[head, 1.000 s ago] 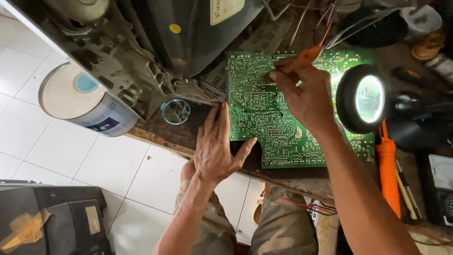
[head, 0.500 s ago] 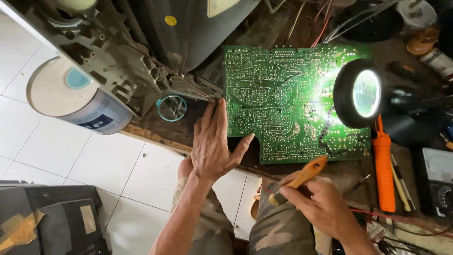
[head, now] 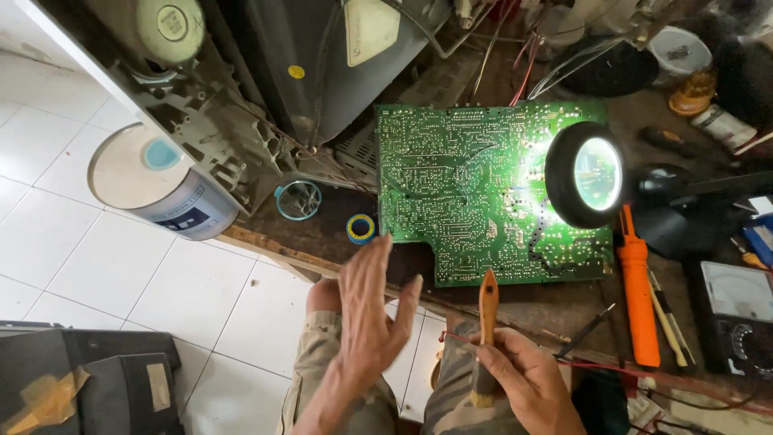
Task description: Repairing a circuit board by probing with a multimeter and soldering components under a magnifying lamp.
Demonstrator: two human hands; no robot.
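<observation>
A small wooden-handled brush (head: 486,322) stands nearly upright in the right hand (head: 527,379), whose fingers are closed around its lower end just above the bristles, the handle's tip reaching toward the near edge of a green circuit board (head: 475,193). The left hand (head: 369,314) is raised beside it with fingers straight and spread, gripping nothing, just in front of the workbench edge (head: 266,250). The board lies solder side up on the dark bench, brightly lit at its right end beneath a round magnifier lamp (head: 586,175). An orange-handled tool (head: 638,298) lies just right of the board, with an analogue meter (head: 737,318) farther right. A yellow-and-blue roll of tape (head: 361,228) and a small teal ring (head: 299,200) sit near the board's left edge, behind which the back of an opened television (head: 266,89) rises. A white paint bucket (head: 161,185) stands on the tiled floor (head: 105,282).
</observation>
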